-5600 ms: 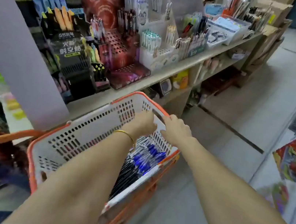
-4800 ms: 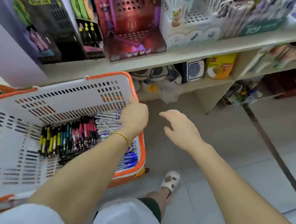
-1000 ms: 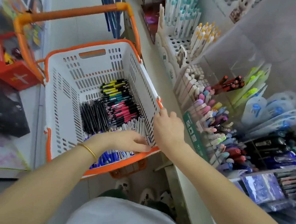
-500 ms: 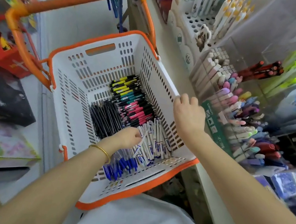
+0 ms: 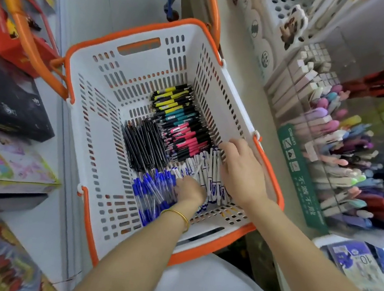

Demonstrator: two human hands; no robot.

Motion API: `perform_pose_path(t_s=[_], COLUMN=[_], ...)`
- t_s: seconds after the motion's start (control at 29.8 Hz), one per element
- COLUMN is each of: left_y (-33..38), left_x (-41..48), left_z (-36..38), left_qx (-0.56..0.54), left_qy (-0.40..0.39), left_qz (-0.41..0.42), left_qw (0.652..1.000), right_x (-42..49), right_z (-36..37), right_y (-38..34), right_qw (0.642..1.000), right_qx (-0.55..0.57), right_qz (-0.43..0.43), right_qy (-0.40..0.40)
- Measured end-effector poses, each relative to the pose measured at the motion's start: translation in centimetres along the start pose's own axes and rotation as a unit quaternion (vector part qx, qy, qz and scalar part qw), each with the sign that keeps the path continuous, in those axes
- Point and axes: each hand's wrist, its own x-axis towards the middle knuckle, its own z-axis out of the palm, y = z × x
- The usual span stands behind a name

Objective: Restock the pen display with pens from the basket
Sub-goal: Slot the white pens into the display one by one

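Basket (image 5: 147, 69) of slotted white plastic holds slim round pens (image 5: 211, 173).

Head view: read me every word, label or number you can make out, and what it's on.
"10": on the blue packet.
Green strip on the pen display: white Chinese characters, too blurred to read.
White pens in the basket: blue print, unreadable.
Black box: gold print, blurred.

The basket (image 5: 89, 95) is showing white walls in a slotted pattern, with an orange rim and an orange handle (image 5: 29, 28). The white pens (image 5: 209, 170) are carrying blue print. The blue pens (image 5: 153, 194) are showing clear barrels. The black pens (image 5: 143, 145) are showing no pattern. The mixed pens (image 5: 184, 124) (all black-gripped) are running yellow, teal, pink. The bracelet (image 5: 179, 215) is showing gold.
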Motion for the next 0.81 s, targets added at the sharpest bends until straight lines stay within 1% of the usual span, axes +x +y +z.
perform_pose_path(t_s=[0.13,0.3,0.47,0.57,0.67,0.81], left_y=[0.4,0.1,0.8,1.2,1.7,1.7], left_x=[0.2,0.9,1.7,2.1,2.5,3.5], left_z=[0.6,0.4,0.6,0.9,0.6,0.7], left_qx=[-0.024,-0.006,-0.093,-0.095,-0.081,-0.115], left_qy=[0.024,0.038,0.029,0.022,0.033,0.036], left_qz=[-0.064,-0.074,-0.083,-0.094,-0.115,-0.127], left_qw=[0.997,0.997,0.992,0.991,0.989,0.984], right_x=[0.3,0.5,0.4,0.3,0.2,0.1], right_z=[0.1,0.3,0.2,0.1,0.2,0.3], right_y=[0.1,0.2,0.1,0.1,0.1,0.1], right_qw=[0.999,0.998,0.997,0.998,0.998,0.998], right_qx=[0.01,0.04,0.046,0.045,0.044,0.048], right_qz=[0.012,0.036,0.038,0.036,0.034,0.037], right_qy=[-0.036,-0.04,-0.039,-0.03,-0.028,-0.033])
